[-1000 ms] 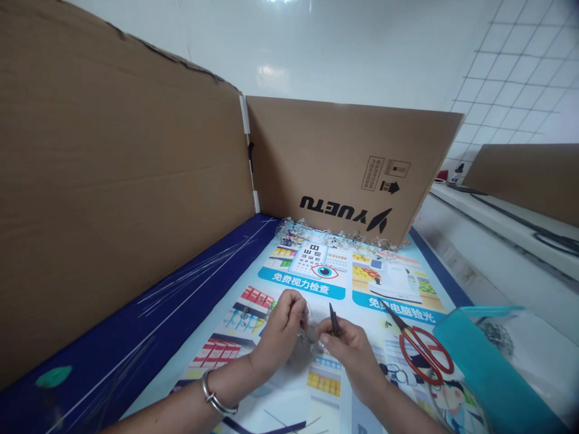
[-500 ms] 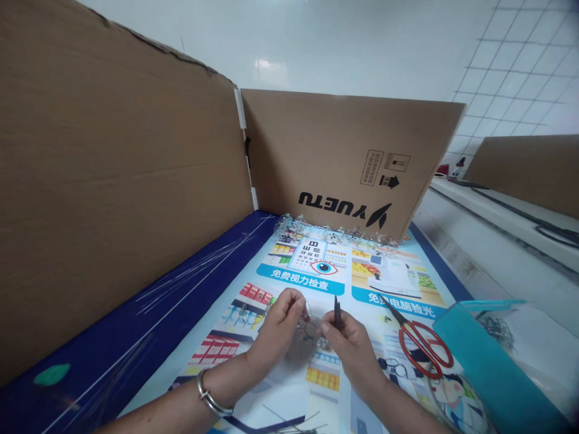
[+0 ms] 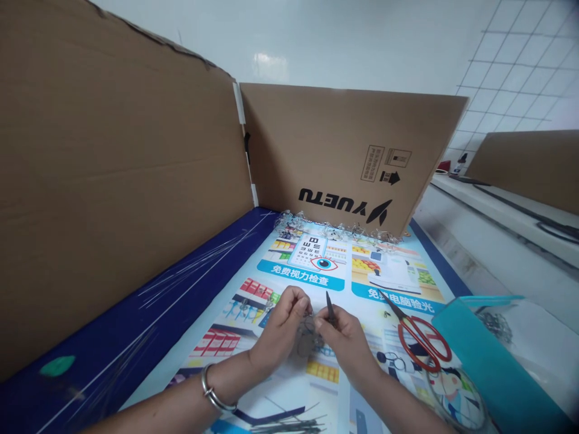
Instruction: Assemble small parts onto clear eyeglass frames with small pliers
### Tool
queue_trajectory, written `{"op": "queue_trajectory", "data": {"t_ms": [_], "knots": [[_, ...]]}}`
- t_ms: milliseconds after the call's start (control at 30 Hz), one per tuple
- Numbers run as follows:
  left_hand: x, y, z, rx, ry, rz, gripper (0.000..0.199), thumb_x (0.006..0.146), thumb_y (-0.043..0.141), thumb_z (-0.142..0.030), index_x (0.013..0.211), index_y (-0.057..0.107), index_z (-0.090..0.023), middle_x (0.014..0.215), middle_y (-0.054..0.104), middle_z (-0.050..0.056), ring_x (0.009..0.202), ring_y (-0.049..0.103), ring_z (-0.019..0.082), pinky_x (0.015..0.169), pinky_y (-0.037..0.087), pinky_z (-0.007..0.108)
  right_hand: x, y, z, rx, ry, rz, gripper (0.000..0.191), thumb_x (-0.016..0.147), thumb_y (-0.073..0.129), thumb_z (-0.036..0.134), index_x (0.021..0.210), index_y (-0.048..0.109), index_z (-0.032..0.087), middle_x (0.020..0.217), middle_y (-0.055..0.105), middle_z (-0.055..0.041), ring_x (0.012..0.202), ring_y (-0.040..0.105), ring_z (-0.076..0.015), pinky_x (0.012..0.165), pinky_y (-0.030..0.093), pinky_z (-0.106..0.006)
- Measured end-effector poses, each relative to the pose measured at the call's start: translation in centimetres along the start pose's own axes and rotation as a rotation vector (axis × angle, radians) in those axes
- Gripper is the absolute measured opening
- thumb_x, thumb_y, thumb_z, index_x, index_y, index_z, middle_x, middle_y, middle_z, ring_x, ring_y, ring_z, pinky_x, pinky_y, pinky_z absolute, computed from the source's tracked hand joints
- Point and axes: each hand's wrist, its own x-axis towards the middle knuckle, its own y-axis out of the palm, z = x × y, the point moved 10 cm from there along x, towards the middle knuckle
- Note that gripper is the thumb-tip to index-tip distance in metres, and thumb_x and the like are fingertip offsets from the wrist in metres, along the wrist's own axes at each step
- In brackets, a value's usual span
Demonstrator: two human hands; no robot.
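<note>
Near the middle of the printed sheet (image 3: 271, 386), my left hand (image 3: 286, 319) is closed in a pinch on a thin wire piece (image 3: 307, 328), whose loops hang below the fingers. My right hand (image 3: 341, 337) is beside it, its fingers wrapped round a dark pointed tool (image 3: 330, 307) with the tip up. The right thumb and forefinger meet the wire piece close to the left fingertips. Whether they also pinch the wire is too small to tell. A metal bracelet (image 3: 211, 392) circles my left wrist.
Red-handled scissors (image 3: 418, 337) lie to the right, beside a teal-edged container (image 3: 493, 361) with wire pieces. A wire coil (image 3: 456, 398) sits below them. Cut wires (image 3: 289, 425) lie at the front. Cardboard panels (image 3: 353, 150) stand behind and left, with tangled wire pieces (image 3: 332, 232) along the base.
My right hand has moved left, closer to my left hand, and the dark tool now leans left. The view has shifted slightly, showing more of the cut wires at the front.
</note>
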Motion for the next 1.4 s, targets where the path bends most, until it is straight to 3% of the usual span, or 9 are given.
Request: {"op": "queue_trajectory", "data": {"t_ms": [333,567,867,1400], "knots": [[-0.3,-0.4,-0.2,0.110,0.071,0.003,0.016,0.089,0.033,-0.027,0.077,0.040,-0.019,0.071,0.042,-0.001,0.065,0.040,0.012,0.062,0.035,0.025,0.0,1.1,0.2,-0.139,0.007,0.100,0.015,0.079,0.048,0.030,0.073,0.052,0.017,0.060,0.041,0.0048,0.055,0.035,-0.0082,0.052,0.029,-0.020],[-0.2,-0.9,-0.2,0.081,0.096,-0.053,0.016,0.090,0.032,-0.025,0.077,0.039,-0.019,0.070,0.040,-0.002,0.063,0.038,0.011,0.060,0.034,0.024,-0.4,0.4,2.4,-0.630,-0.190,0.123,0.019,0.081,0.047,0.031,0.069,0.054,0.018,0.068,0.049,0.0015,0.066,0.046,-0.0112,0.059,0.032,-0.021],[-0.1,-1.0,-1.5,0.244,0.230,-0.008,0.015,0.089,0.032,-0.022,0.077,0.040,-0.018,0.072,0.041,0.000,0.066,0.039,0.012,0.062,0.034,0.026,-0.2,-0.5,1.8,-1.106,-0.166,0.164,0.014,0.081,0.045,0.027,0.082,0.058,0.021,0.081,0.056,-0.0019,0.077,0.051,-0.0141,0.067,0.032,-0.022],[-0.4,-0.1,-1.5,0.303,0.296,0.059,0.012,0.088,0.032,-0.019,0.080,0.040,-0.018,0.074,0.043,0.001,0.067,0.041,0.013,0.062,0.034,0.027,0.1,-0.3,0.6,-1.126,-0.194,0.216,0.008,0.075,0.046,0.020,0.075,0.055,0.021,0.076,0.056,0.0004,0.073,0.049,-0.0129,0.064,0.030,-0.021]]}}
